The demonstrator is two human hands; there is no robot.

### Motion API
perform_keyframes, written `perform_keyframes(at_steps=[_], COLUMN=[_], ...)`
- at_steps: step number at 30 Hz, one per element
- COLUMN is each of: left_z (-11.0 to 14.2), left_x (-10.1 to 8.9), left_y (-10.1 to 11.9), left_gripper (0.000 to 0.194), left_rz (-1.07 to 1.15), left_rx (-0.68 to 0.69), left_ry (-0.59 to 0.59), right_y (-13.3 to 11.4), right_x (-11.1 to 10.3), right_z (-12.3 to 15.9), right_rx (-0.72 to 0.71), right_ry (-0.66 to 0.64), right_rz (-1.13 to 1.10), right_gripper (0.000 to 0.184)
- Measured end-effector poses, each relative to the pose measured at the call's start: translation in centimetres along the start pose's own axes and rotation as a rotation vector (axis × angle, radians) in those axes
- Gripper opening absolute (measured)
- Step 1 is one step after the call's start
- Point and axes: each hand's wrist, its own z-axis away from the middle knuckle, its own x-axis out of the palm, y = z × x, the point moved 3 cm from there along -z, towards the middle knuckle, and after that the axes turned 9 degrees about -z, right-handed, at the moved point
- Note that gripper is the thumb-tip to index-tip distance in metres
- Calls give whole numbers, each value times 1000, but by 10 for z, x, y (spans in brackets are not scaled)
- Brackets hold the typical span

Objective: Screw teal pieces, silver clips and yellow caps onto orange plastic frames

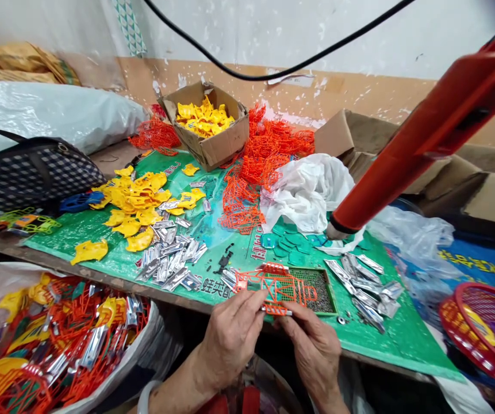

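Observation:
My left hand and my right hand are both closed on an orange plastic lattice frame, held flat at the table's near edge. A silver metal strip shows under the frame at my right fingertips. The frame lies over a small green tray filled with tiny dark parts. Silver metal pieces lie heaped left of the hands, and more silver metal pieces lie to the right.
Yellow plastic shapes, an orange lattice pile and a cardboard box sit on the green mat. An orange tool hangs at right. A bag of assembled pieces is lower left; baskets lower right.

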Motion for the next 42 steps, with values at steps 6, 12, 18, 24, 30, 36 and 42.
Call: perform_keyframes(at_steps=[6,12,18,24,30,36,42], left_z=[-10,-3,5,6,9,12,24], left_x=[-21,-23,-1,4,1,6,12], left_y=[1,-1,0,-10,-19,-12,-12], left_gripper=[17,15,20,27,36,29,30], left_rz=[167,280,620,973,1026,1050,1062], left_rx=[-46,-190,-428,-975,-1115,-1136,-1072], left_ry=[-633,-852,-710,-651,-618,-525,-455], right_y=[-10,-15,-15,-38,-70,-77,-92], right_x=[10,23,22,-26,-102,-85,-38], right_z=[9,19,15,-24,-119,-206,-230], right_rx=[347,652,668,226,-342,-306,-256], right_ry=[-203,-270,-169,143,424,21,-169], right_rz=[-178,-403,-374,-202,60,-56,-209], right_gripper=[7,21,23,35,65,80,66])
